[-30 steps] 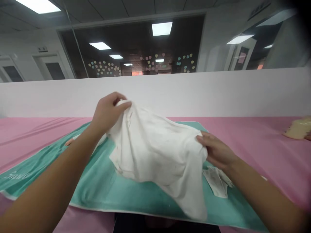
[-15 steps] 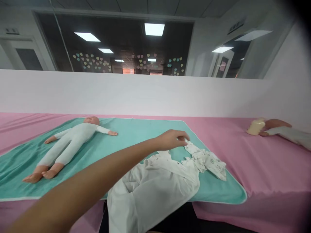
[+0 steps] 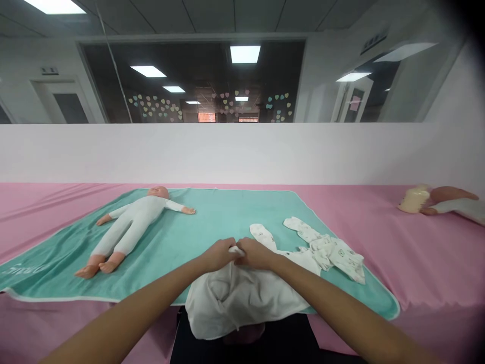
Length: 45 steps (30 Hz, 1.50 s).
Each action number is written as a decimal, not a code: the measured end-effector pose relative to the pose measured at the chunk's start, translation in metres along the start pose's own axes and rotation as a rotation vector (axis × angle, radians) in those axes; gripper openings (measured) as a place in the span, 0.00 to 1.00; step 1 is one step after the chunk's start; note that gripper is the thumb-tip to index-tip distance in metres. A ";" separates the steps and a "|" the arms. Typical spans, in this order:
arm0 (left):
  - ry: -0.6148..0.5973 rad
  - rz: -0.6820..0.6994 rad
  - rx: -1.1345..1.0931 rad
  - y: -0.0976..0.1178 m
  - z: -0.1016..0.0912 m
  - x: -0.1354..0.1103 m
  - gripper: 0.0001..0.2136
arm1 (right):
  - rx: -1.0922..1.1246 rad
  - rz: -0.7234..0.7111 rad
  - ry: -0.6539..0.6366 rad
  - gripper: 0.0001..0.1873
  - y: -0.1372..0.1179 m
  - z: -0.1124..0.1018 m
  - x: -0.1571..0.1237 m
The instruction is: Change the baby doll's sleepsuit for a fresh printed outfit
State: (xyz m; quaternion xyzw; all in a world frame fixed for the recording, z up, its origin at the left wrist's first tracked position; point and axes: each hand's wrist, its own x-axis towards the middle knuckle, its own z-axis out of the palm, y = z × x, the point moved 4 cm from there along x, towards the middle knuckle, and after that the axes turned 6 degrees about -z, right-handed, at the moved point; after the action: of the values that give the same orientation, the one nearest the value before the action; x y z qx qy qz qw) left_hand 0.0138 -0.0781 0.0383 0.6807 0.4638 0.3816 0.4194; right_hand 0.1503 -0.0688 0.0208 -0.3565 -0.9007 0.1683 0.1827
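A pink cover (image 3: 379, 242) spans the whole scene from left to right, with a plain white wall (image 3: 212, 154) rising along its far side. On the cover lies a teal towel (image 3: 212, 217) with a pale edge, reaching to the near edge of the pink. A doll (image 3: 138, 215) in white clothing lies on its back on the left part of the towel, head far, feet near, arms spread. The white garment (image 3: 246, 296) sits bunched at the near middle of the towel and droops over its near edge. Patterned cloth (image 3: 335, 253) lies crumpled just right of the garment, beside it; whether the 2 are joined is hard to tell. Far right, another doll (image 3: 460, 206) is partly cut off by the picture's edge. The left hand (image 3: 222, 255) and right hand (image 3: 253, 254) meet over the garment, the fingers of both closed, pinching 1 gathered fold between them. Smallest is a yellowish bottle (image 3: 414, 198), upright on the pink at far right, just beside that doll's hand.
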 end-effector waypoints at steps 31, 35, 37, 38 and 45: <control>0.203 -0.223 0.825 0.051 -0.116 0.031 0.16 | 0.316 0.372 0.296 0.25 0.053 -0.131 -0.029; 0.166 -0.356 1.092 -0.016 -0.113 0.095 0.19 | 0.108 0.470 0.234 0.30 0.118 -0.097 0.014; 0.162 -0.368 1.163 -0.041 -0.111 0.124 0.21 | -0.026 0.519 0.187 0.29 0.144 -0.082 0.036; 0.166 -0.366 1.198 -0.051 -0.110 0.137 0.22 | -0.102 0.550 0.160 0.28 0.155 -0.075 0.046; 0.210 -0.427 1.266 -0.102 -0.106 0.203 0.21 | -0.561 0.669 0.121 0.23 0.203 -0.050 0.099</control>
State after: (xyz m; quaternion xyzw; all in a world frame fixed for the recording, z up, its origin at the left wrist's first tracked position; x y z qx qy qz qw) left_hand -0.0576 0.1609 0.0079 0.6480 0.7605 0.0092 -0.0415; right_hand 0.2232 0.1493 -0.0026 -0.6734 -0.7343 -0.0542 0.0667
